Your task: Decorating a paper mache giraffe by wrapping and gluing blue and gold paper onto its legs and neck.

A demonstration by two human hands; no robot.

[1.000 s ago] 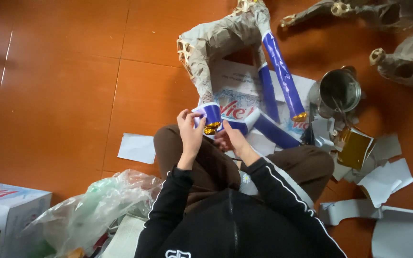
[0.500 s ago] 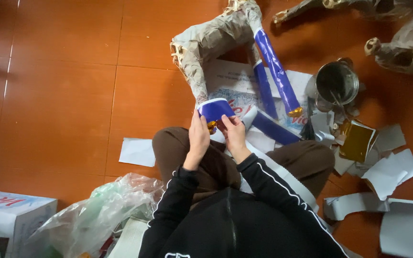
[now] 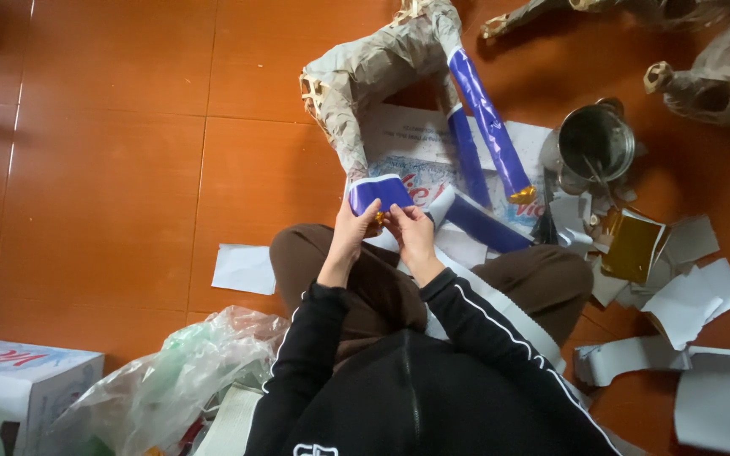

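At frame centre, the left hand and right hand are both pinching the blue strip against the paper-wrapped leg.

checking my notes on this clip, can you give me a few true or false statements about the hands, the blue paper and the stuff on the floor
1. Both hands hold the blue paper at a leg of the paper-wrapped frame. True: the left hand and the right hand pinch the blue paper piece at the foot of the paper-wrapped frame.
2. The metal pot lies at the person's left. False: the metal pot stands at the right, beyond the paper scraps.
3. Two frame legs are already covered in blue. True: two blue legs show.
4. The floor is grey concrete. False: the tile floor is reddish brown.
5. A clear plastic bag lies at the lower left. True.
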